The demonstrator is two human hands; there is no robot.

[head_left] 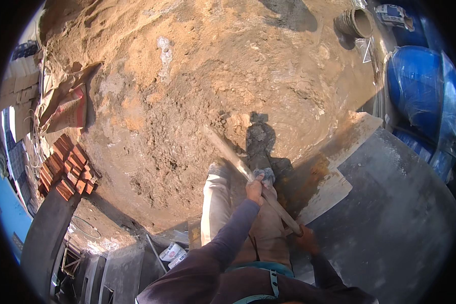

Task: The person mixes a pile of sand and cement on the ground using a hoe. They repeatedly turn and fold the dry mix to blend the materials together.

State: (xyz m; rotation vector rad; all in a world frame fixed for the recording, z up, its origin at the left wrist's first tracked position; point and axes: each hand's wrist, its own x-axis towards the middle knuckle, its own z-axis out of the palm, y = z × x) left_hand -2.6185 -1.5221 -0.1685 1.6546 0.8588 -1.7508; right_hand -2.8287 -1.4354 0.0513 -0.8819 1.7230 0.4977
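Observation:
My left hand (255,189) is closed around the middle of a long wooden tool handle (228,153). Lower down, my right hand (307,242) grips the same handle close to its near end. The handle slants away from me to the left, its far end over a broad patch of wet, lumpy sand or mortar mix (172,152). What sort of head the tool has, I cannot make out. My legs are beneath the handle, and my shadow falls on the mix beyond them.
A stack of reddish-brown bricks or tiles (68,169) lies at left, below a crumpled paper sack (66,111). Far right stands a round, mud-coated bucket (358,23). Blue wrapped drums (415,83) line the right side, beyond a dark grey slab (385,202).

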